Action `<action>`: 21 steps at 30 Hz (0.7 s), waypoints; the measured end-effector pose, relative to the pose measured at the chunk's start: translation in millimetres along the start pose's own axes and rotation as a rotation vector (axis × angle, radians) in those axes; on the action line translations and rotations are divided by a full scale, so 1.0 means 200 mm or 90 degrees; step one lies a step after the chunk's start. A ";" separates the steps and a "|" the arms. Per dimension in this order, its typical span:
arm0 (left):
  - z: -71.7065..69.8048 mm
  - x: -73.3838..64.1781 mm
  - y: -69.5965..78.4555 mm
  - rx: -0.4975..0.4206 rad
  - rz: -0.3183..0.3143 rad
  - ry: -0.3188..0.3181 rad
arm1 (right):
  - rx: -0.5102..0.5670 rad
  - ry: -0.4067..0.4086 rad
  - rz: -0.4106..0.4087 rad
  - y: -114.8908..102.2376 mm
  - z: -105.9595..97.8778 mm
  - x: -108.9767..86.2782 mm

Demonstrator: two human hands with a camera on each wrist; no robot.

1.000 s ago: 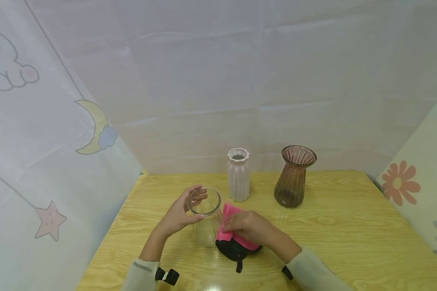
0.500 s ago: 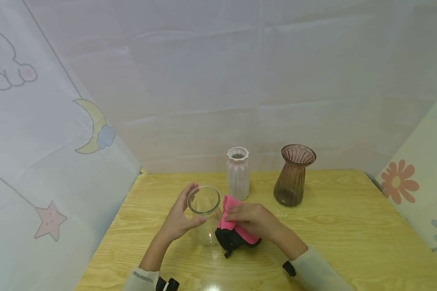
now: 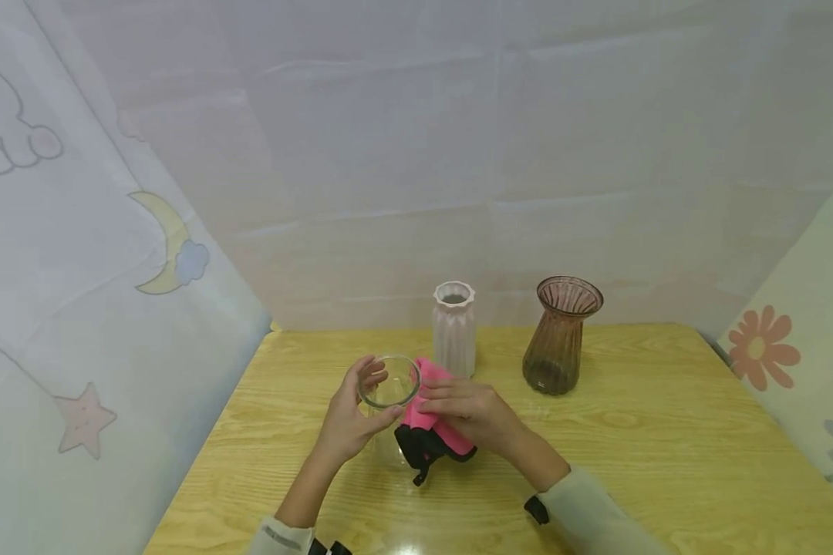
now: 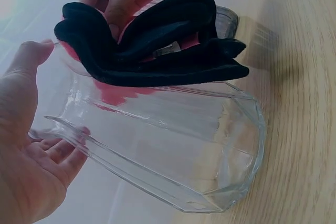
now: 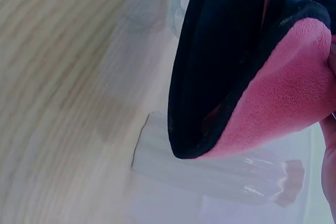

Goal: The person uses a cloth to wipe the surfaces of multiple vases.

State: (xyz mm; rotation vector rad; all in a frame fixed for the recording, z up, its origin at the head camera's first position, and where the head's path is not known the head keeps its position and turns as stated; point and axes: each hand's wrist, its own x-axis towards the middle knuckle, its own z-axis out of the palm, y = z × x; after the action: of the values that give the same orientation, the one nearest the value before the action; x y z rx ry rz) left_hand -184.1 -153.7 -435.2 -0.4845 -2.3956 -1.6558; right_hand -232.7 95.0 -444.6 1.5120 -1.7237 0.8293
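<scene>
A clear glass vase (image 3: pixel 391 455) stands upright on the table. My left hand (image 3: pixel 347 424) holds it about the neck, the thumb at the near side and the fingers round the far side, as the left wrist view also shows. My right hand (image 3: pixel 477 414) pinches a folded cloth (image 3: pixel 439 435), pink on one side and black on the other. The cloth lies against the right side of the glass vase, up near its rim. In the right wrist view the cloth (image 5: pixel 283 87) covers most of the glass, and only a little of that hand shows.
A white fluted vase (image 3: pixel 454 339) stands just behind my right hand. Farther right is a brown-tinted ribbed glass vase (image 3: pixel 554 354) with a flared mouth. All stand on a wood-grain table (image 3: pixel 639 455), with printed cloth sheets (image 3: pixel 416 177) at the back and sides.
My right hand has moved the cloth up and left along the glass vase, towards its rim. My left hand has shifted slightly and stays at the neck. The other vases have not moved.
</scene>
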 end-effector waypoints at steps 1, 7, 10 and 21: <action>0.00 0.00 0.00 0.001 0.001 -0.001 | 0.000 0.000 0.001 0.00 0.01 0.00; -0.02 0.02 -0.01 0.020 0.016 -0.019 | 0.012 -0.020 0.015 0.00 0.04 -0.03; -0.04 0.03 -0.02 0.021 0.024 -0.041 | 0.013 -0.035 0.016 -0.01 0.04 -0.04; -0.12 0.08 -0.07 -0.003 0.037 -0.140 | 0.021 -0.133 0.059 -0.03 0.04 -0.08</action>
State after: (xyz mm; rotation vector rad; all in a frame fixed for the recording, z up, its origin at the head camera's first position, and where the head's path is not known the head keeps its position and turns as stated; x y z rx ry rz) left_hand -204.4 -177.4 -433.2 -0.7661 -2.5028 -1.6611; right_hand -226.6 96.8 -462.5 1.5982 -1.9534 0.7709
